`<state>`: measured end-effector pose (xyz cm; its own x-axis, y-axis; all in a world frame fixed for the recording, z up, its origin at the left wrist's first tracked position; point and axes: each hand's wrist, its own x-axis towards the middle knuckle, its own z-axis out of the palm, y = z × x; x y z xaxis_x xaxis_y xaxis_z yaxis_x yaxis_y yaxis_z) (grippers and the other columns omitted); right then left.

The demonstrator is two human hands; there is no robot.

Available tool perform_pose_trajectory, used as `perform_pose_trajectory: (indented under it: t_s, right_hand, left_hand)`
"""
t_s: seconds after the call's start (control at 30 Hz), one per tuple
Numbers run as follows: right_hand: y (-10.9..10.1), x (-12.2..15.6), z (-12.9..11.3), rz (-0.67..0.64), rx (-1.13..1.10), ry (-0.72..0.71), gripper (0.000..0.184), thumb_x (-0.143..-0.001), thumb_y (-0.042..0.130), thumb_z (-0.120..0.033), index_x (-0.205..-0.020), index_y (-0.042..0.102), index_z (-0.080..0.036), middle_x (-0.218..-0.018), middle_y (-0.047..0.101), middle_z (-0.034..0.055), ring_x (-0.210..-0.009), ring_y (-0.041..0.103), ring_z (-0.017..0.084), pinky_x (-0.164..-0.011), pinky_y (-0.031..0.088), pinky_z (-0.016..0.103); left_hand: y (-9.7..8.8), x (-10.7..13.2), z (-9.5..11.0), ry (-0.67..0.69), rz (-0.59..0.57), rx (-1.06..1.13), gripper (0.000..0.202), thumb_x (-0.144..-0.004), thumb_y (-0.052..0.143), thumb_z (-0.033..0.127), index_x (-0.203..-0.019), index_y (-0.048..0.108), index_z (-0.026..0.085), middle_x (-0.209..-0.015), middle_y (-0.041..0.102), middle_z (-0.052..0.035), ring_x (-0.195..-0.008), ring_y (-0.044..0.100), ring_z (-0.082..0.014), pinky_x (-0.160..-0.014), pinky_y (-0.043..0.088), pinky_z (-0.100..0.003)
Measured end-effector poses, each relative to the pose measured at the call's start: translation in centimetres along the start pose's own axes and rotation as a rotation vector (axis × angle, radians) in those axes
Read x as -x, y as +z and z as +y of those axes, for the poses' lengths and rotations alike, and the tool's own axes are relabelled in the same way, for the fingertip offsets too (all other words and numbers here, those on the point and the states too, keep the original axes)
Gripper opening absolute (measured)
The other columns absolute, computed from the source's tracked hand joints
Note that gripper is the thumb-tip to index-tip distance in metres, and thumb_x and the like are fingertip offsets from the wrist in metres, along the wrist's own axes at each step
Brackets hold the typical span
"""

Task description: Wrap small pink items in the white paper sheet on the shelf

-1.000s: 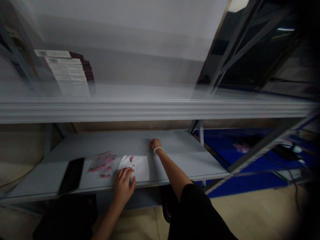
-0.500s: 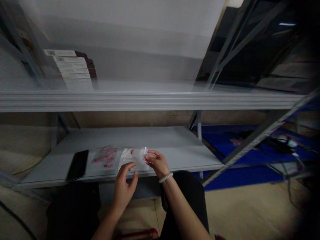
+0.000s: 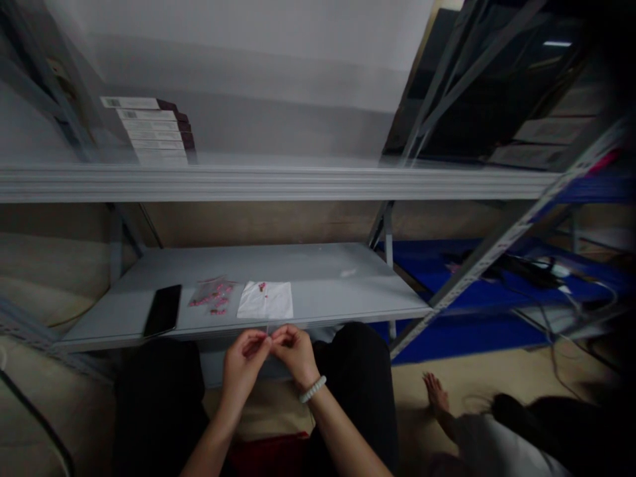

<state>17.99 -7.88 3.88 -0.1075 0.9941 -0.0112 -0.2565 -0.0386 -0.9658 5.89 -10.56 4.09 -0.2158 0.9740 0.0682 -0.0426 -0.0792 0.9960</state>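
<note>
My left hand (image 3: 245, 354) and my right hand (image 3: 294, 351) meet just in front of the shelf's front edge, fingertips pinched together. A thin, pale strand-like thing shows at their fingertips, too small to name. Beyond them, a white cloth or tissue (image 3: 278, 300) lies flat on the grey shelf (image 3: 298, 262), with a few tiny red pieces (image 3: 262, 287) on it. To its left is a clear plastic bag (image 3: 205, 287) with small pink-red pieces. A pale bracelet circles my right wrist.
A black phone (image 3: 163, 309) lies at the shelf's left. Above runs an upper shelf edge (image 3: 298, 183) bearing stacked boxes (image 3: 156, 132). A slanted metal post (image 3: 477, 258) stands right, before a blue surface (image 3: 442, 265) with cables. Another person's hand (image 3: 436, 391) is low right.
My right hand has left the cloth's right side and come down and left to meet my left hand; both now pinch together. Another person's hand and arm have come into view at lower right.
</note>
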Motion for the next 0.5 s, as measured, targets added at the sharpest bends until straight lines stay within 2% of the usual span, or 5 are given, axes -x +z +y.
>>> perform_pose_trajectory:
  t_s: [0.17, 0.33, 0.4, 0.5]
  right_hand:
    - [-0.3, 0.3, 0.6, -0.079, -0.003, 0.023, 0.029, -0.05, 0.086, -0.027, -0.066, 0.064, -0.017, -0.056, 0.063, -0.0024, -0.053, 0.059, 0.012, -0.055, 0.047, 0.024]
    - [-0.6, -0.5, 1.8, -0.085, -0.072, 0.094, 0.026, -0.054, 0.084, -0.029, -0.068, 0.066, -0.017, -0.056, 0.062, -0.0029, -0.047, 0.053, 0.009, -0.049, 0.041, 0.021]
    - [-0.5, -0.9, 2.2, -0.059, -0.024, 0.069, 0.022, -0.058, 0.082, -0.029, -0.069, 0.068, -0.017, -0.059, 0.064, -0.0013, -0.05, 0.055, 0.01, -0.051, 0.043, 0.022]
    - [-0.3, -1.2, 2.5, -0.002, 0.127, -0.023, 0.017, -0.062, 0.079, -0.03, -0.071, 0.071, -0.018, -0.067, 0.069, 0.0026, -0.062, 0.062, 0.016, -0.062, 0.049, 0.027]
  left_hand:
    - [-0.5, 0.3, -0.6, -0.092, 0.017, 0.047, 0.032, -0.067, 0.073, 0.045, -0.076, 0.068, 0.014, -0.071, 0.07, -0.0052, -0.066, 0.066, -0.0181, -0.061, 0.052, -0.026]
    - [-0.7, 0.0, -1.5, -0.183, -0.004, 0.153, 0.034, -0.066, 0.075, 0.044, -0.08, 0.072, 0.013, -0.079, 0.072, -0.0077, -0.076, 0.068, -0.0206, -0.07, 0.054, -0.03]
    - [-0.9, -0.3, -2.0, -0.197, 0.012, 0.157, 0.035, -0.064, 0.076, 0.044, -0.08, 0.073, 0.013, -0.079, 0.073, -0.008, -0.075, 0.067, -0.0203, -0.071, 0.053, -0.03]
    - [-1.2, -0.9, -2.6, -0.202, 0.048, 0.101, 0.036, -0.063, 0.076, 0.045, -0.08, 0.073, 0.013, -0.077, 0.073, -0.0084, -0.071, 0.067, -0.0199, -0.068, 0.053, -0.029]
